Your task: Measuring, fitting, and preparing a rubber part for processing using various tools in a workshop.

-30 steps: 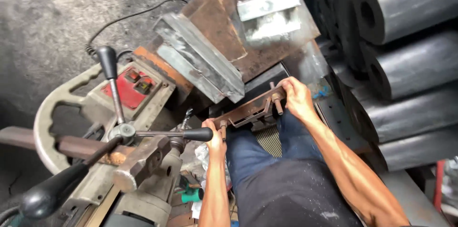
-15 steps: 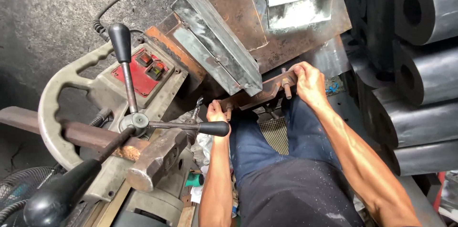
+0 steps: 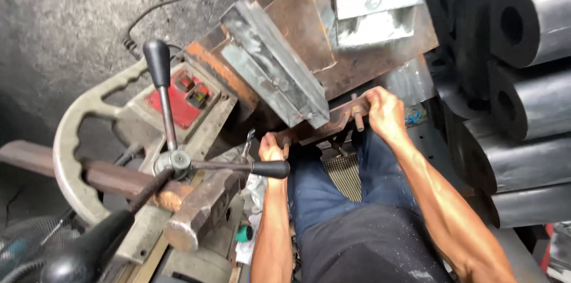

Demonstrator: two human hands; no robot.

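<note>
A rusty metal bracket (image 3: 324,129) with short bolts through it lies across my lap, under the edge of a large rusty steel plate assembly (image 3: 309,39). My left hand (image 3: 272,151) grips its left end by a bolt. My right hand (image 3: 383,113) holds its right end beside another bolt (image 3: 358,121). The bracket's middle is partly hidden by a grey steel block (image 3: 275,70) welded on the plate.
A magnetic drill press (image 3: 143,158) with a three-spoke black-knobbed handle (image 3: 178,161) and a red switch panel (image 3: 181,100) stands at left. Black rubber fender blocks (image 3: 517,75) are stacked at right. A galvanised clamp piece (image 3: 377,3) sits atop the plate. A power cable (image 3: 178,3) runs over the concrete floor.
The view has shifted closer and downward. Both hands stay on the bracket's ends, and the bracket has moved up against the underside of the plate assembly.
</note>
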